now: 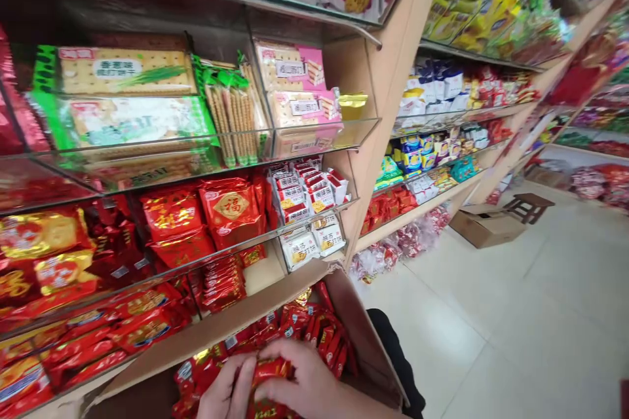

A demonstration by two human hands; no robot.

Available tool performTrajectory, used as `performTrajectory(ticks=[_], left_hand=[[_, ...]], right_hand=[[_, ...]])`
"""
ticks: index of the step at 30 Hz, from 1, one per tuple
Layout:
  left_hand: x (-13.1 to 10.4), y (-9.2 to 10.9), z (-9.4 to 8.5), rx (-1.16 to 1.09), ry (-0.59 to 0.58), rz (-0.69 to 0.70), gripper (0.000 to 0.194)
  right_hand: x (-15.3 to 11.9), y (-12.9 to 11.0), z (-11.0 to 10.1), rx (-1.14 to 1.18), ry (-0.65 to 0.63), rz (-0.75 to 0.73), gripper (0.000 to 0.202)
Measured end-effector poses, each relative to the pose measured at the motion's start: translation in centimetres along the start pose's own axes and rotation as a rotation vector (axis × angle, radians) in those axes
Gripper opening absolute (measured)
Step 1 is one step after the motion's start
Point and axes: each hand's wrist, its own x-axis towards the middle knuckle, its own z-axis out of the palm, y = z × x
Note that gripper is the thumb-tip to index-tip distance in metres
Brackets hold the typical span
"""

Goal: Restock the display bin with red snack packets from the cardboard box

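An open cardboard box (pixel 361 340) filled with small red snack packets (pixel 327 334) stands in front of the shelves. Over its contents, my left hand (pixel 228 387) and my right hand (pixel 302 376) are close together. Between them is a red packet (pixel 272 370), with the fingers of my right hand curled round its top and side. My left fingers press against its left side. Part of the packet is covered by the fingers, and more red packets lie beneath both hands.
Shelves with glass fronts (pixel 221 147) hold crackers and red packets just beyond the box. Bagged snacks (pixel 417 232) lie along the shelf base. Farther right, an open carton (pixel 486 229) and a wooden stool (pixel 528 206) stand on the tiled floor (pixel 531 314).
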Motion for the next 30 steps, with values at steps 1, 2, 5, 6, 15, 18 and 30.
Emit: performTrajectory(ticks=[1,2,5,6,15,18,30], left_hand=[[-0.1,1.0,-0.1,0.000,0.036,-0.027,0.030],[-0.2,2.0,-0.2,-0.001,0.074,-0.045,0.031],[-0.3,4.3,-0.5,-0.055,0.202,-0.070,0.033],[-0.3,4.8,-0.6,-0.076,0.218,-0.079,0.032],[-1.1,5.1,-1.9,0.041,0.239,-0.028,0.028],[-0.6,4.6,-4.1,0.122,0.206,0.176,0.023],[5.8,-1.2,-12.0,0.650,-0.168,-0.249,0.041]], right_hand=[[-0.1,-0.9,0.0,0.053,0.084,0.064,0.027],[-0.1,-1.7,0.0,0.082,0.170,0.119,0.024],[0.4,-2.9,0.3,0.065,0.330,0.177,0.023],[0.5,-2.9,0.5,0.051,0.347,0.180,0.026],[-1.4,-3.3,0.0,0.180,0.102,0.146,0.017],[-0.8,-4.9,-2.2,0.041,-0.157,0.045,0.030],[14.8,1.0,-2.8,-0.890,-0.371,0.185,0.023]])
